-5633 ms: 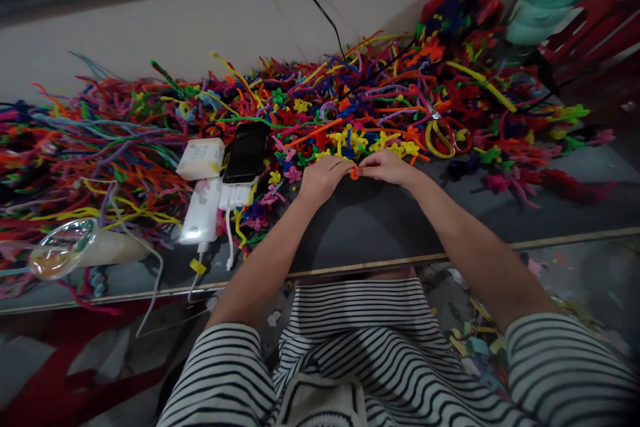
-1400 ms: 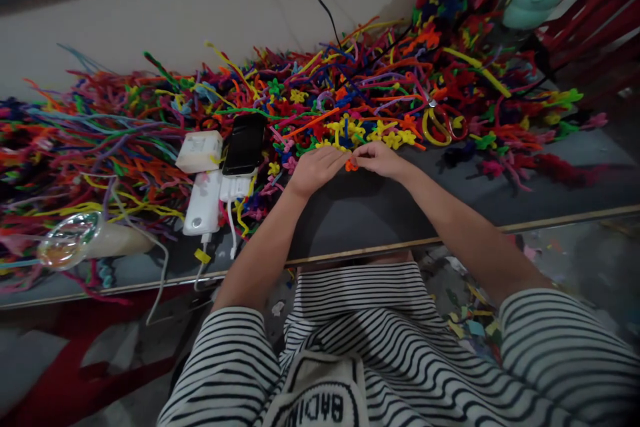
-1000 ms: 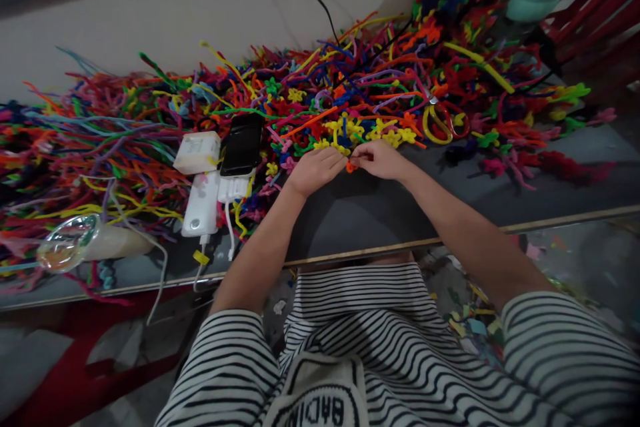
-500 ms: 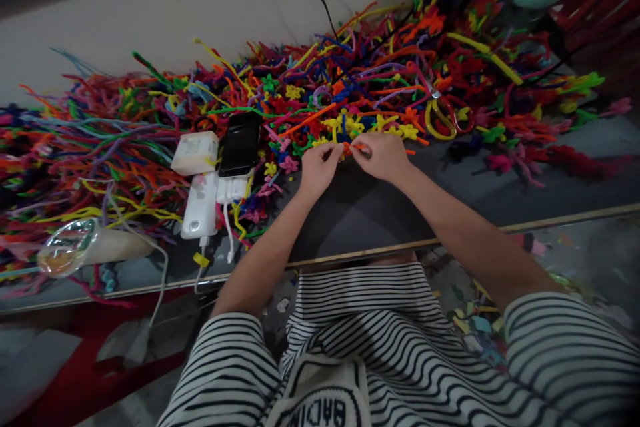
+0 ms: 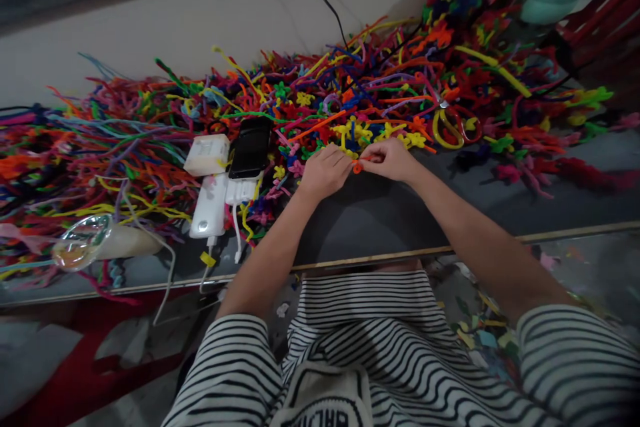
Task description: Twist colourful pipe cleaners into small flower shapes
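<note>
A short orange pipe cleaner (image 5: 357,167), curled into a small loop, is pinched between my two hands just above the dark table. My left hand (image 5: 326,171) grips its left side, fingers bent over and thumb hidden. On the other side my right hand (image 5: 389,159) holds it between thumb and forefinger. Right behind the hands lie yellow pipe-cleaner flowers (image 5: 353,131) with some blue among them. Scissors (image 5: 447,128) with yellow and red handles rest to the right of my right hand.
A heap of coloured pipe cleaners (image 5: 150,127) runs along the wall. At left are a black phone (image 5: 251,148), a white power bank (image 5: 209,205), a white box (image 5: 207,154) and a tipped plastic cup (image 5: 120,241). The table's front edge (image 5: 375,258) is near my body.
The view has shifted slightly. My left hand has turned so its back faces up, and the orange pipe cleaner now shows as a loop between the hands.
</note>
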